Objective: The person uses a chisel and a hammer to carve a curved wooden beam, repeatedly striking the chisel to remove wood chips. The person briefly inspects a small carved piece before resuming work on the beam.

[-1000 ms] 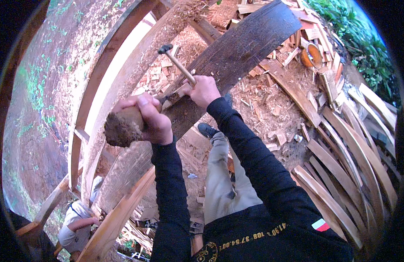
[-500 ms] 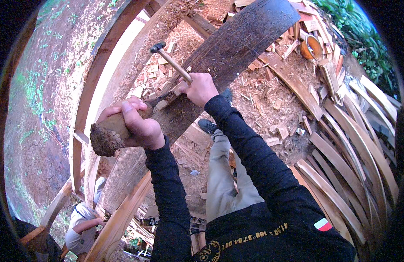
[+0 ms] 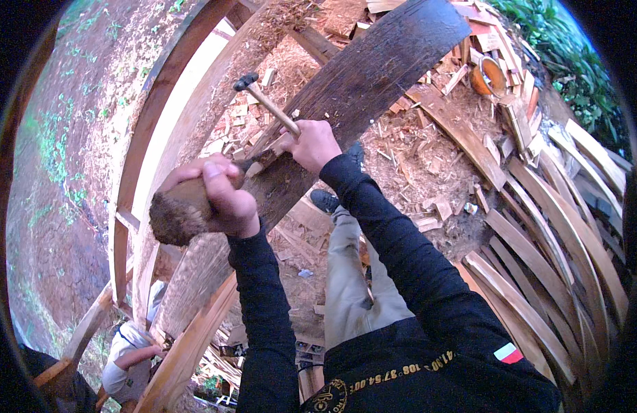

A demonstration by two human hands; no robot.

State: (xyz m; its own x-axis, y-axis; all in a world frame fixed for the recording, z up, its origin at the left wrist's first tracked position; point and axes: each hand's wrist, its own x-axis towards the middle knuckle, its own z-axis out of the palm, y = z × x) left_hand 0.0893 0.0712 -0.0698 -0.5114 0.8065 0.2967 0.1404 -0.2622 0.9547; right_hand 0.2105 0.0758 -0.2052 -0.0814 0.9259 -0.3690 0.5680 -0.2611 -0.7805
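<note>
My left hand [image 3: 229,196] is wrapped around the thick wooden handle of a chisel [image 3: 179,212], whose butt end is frayed and battered. The chisel's dark metal part shows just beyond my fingers, close to a pale strip of wood by the plank's edge; its tip I cannot make out. My right hand [image 3: 315,146] is closed on the wooden handle of a hammer [image 3: 273,107], with the dark head pointing away to the upper left. Its fingers are near the pale strip, and whether they touch it is unclear. Both hands are over a long, dark, weathered plank [image 3: 373,76].
Wood chips and offcuts [image 3: 415,158] cover the ground. An orange bowl-like object [image 3: 488,77] lies at the far right, above stacked curved planks [image 3: 538,241]. Curved timber framing [image 3: 143,131] runs along the left. Another person [image 3: 129,358] is at the lower left.
My left hand and the chisel's frayed end have shifted slightly right. The hammer head has dipped a little, and my right hand has moved slightly nearer.
</note>
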